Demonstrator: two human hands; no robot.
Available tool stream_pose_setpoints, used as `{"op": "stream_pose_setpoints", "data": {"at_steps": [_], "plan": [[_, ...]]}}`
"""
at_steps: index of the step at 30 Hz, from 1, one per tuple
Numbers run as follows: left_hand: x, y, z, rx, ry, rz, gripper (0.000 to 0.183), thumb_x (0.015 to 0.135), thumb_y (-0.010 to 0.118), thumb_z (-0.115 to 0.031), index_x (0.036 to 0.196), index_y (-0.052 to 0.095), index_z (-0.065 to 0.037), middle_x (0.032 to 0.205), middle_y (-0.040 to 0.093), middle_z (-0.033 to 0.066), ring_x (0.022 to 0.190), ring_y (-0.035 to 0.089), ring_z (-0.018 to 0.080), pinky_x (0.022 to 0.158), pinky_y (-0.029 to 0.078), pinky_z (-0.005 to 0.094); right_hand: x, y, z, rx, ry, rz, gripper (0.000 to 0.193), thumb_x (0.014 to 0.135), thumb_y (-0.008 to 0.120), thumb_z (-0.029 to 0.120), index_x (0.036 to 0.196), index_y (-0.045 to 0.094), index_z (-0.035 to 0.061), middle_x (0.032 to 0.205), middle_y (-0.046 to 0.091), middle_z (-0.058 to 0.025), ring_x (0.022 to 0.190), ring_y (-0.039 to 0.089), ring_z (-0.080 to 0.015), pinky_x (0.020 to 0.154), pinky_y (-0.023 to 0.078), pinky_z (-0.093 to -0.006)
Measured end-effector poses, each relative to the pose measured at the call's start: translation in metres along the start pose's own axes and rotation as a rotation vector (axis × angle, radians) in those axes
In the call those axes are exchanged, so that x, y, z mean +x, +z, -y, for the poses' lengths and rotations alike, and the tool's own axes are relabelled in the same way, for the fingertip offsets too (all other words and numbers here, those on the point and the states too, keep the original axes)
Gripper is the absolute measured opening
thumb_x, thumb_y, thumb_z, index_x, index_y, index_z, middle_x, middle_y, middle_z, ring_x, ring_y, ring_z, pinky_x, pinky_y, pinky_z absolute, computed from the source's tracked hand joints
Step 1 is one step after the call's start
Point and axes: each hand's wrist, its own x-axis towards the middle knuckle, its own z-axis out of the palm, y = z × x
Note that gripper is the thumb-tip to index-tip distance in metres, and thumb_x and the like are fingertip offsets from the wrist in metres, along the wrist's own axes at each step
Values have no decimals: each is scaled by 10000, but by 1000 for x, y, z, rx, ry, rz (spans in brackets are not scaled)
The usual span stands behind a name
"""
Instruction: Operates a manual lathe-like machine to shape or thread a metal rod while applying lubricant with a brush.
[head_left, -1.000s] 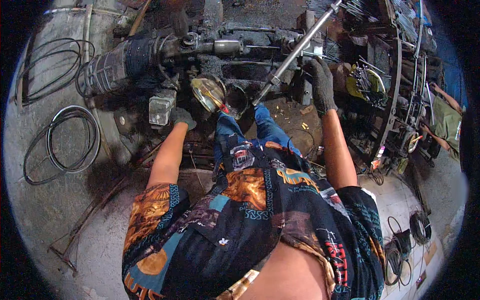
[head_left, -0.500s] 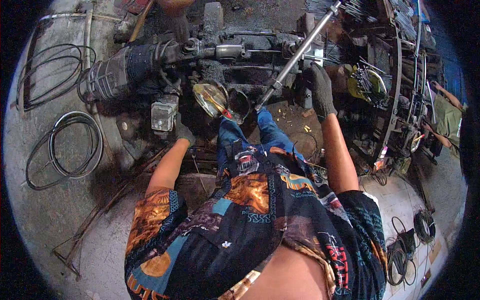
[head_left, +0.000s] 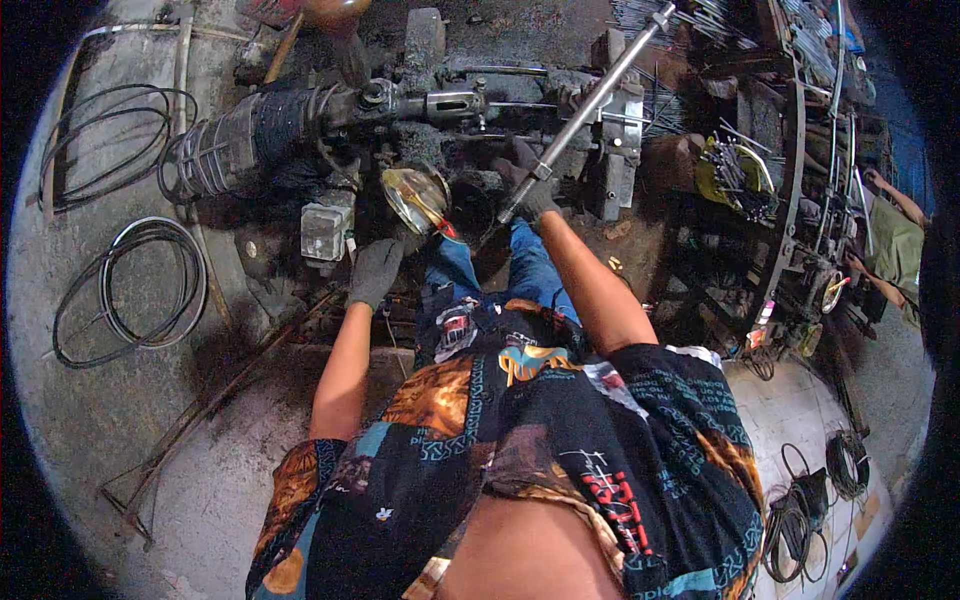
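Greasy workshop floor: right hand point(head_left: 538, 200) has slid down the lever point(head_left: 590, 105), clenched on it near the machine point(head_left: 300, 130); left hand point(head_left: 375, 272) hangs loose, holding nothing.

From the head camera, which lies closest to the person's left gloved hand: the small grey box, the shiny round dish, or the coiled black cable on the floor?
Measured from the left hand:
1. Grey box, just up and left of it.
2. Shiny dish, up and right, slightly farther.
3. Cable coil, far out on the left floor.
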Motion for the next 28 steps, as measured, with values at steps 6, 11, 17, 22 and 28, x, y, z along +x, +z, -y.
{"op": "stream_pose_setpoints", "data": {"at_steps": [6,11,17,22,28], "plan": [[-46,1,13,-124,-67,-20,468,1004,500,-395,1181,686,-3,1248,661,207,1202,586,377,1056,438,420,16,38,97,167,-133,-24,714,738,756,237,1364,498,8,1249,592,-256,1231,526,-422,1058,412,-457],[-73,1,22,-178,-125,6,443,994,523,-374,1114,692,17,1107,684,247,1063,634,424,931,495,459,36,72,72,-41,-109,-346,699,682,748,243,1302,523,10,1179,549,-245,1159,499,-423,1026,400,-489],[-83,-1,29,-201,-118,-27,392,987,549,-342,1036,696,19,1026,683,261,979,645,442,845,502,480,44,79,71,29,-188,-453,682,687,747,229,1302,548,12,1234,549,-244,1182,484,-422,1040,400,-478],[-75,-11,22,-255,-153,22,405,990,548,-351,1013,693,26,1010,686,262,970,644,445,835,498,474,1,104,113,-100,-189,-159,697,716,725,214,1351,512,24,1321,532,-265,1260,490,-441,1111,383,-450],[-71,-28,36,-116,-198,-7,451,997,525,-402,1095,698,4,1090,674,280,1049,631,431,942,466,475,8,102,98,-3,-245,-235,898,735,778,272,1526,393,90,1676,83,-141,1500,178,-470,1178,325,-480]]}}
